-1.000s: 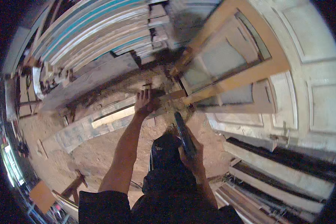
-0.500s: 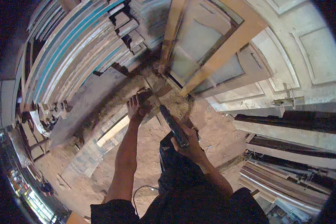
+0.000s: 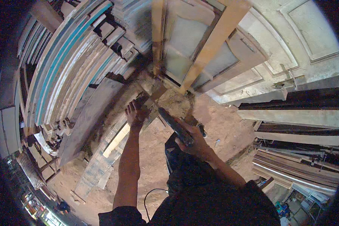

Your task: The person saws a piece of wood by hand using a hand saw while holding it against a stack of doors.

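Observation:
My right hand [image 3: 197, 141] is wrapped round a dark, long-bodied tool [image 3: 176, 126]. A thin straight blade or bit sticks out of its front, pointing away from me; its exact kind is unclear. Ahead and to the left, my left hand [image 3: 135, 115] grips a dark piece of wood [image 3: 142, 99], fingers over its near left side and thumb hidden. The tool's thin tip reaches close beside this wood, but I cannot tell whether they touch. Below the left hand, a long pale plank [image 3: 116, 141] slants toward the lower left.
Stacked boards [image 3: 69, 69] fill the upper left. Framed panels with glass [image 3: 186, 37] and a white panelled door [image 3: 271, 52] lean at the back right. Timber [image 3: 290, 169] lies on the right. A black cable [image 3: 148, 197] loops by my left arm above the dirt floor [image 3: 139, 165].
The view has shifted and turned slightly, so the surroundings sit differently. Both hands keep their hold, and the tool stays beside the wood with little visible movement.

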`<state>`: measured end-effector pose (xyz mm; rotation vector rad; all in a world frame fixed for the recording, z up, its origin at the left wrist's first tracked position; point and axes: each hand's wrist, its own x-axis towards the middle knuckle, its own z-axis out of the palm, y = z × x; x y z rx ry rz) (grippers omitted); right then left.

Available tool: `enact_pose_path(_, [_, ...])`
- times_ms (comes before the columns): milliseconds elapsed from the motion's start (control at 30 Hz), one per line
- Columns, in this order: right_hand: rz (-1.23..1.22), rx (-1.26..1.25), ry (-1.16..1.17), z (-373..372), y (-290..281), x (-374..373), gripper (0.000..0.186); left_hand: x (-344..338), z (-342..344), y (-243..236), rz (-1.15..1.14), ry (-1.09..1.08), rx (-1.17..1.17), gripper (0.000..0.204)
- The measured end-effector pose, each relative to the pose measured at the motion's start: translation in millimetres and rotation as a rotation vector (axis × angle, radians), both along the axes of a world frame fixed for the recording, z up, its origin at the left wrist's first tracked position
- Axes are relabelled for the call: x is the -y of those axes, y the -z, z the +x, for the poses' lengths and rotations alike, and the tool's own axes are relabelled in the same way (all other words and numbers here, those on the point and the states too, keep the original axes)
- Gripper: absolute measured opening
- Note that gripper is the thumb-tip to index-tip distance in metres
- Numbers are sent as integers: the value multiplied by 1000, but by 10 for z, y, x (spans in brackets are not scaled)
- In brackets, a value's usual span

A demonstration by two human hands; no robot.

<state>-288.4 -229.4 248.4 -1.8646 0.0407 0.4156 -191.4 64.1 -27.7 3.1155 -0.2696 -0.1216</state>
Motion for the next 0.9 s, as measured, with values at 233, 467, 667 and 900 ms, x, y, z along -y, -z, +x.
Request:
enact_pose_path(233, [-74,-233,6,-596,-830,331,72,164,95,-61,-131,-43,-46,105])
enact_pose_path(467, [-14,-98,42,73,98,-126,61,177,111,-221,-129,-127,-177,113])
enact_pose_path(667, [-219,59,5,-273,-419,-8,49,178,113,-162,-71,-50,-180,110])
enact_pose_path(900, [-413,325,21,-346,-372,-6,37,321,113,-280,-717,-382,-205,79])
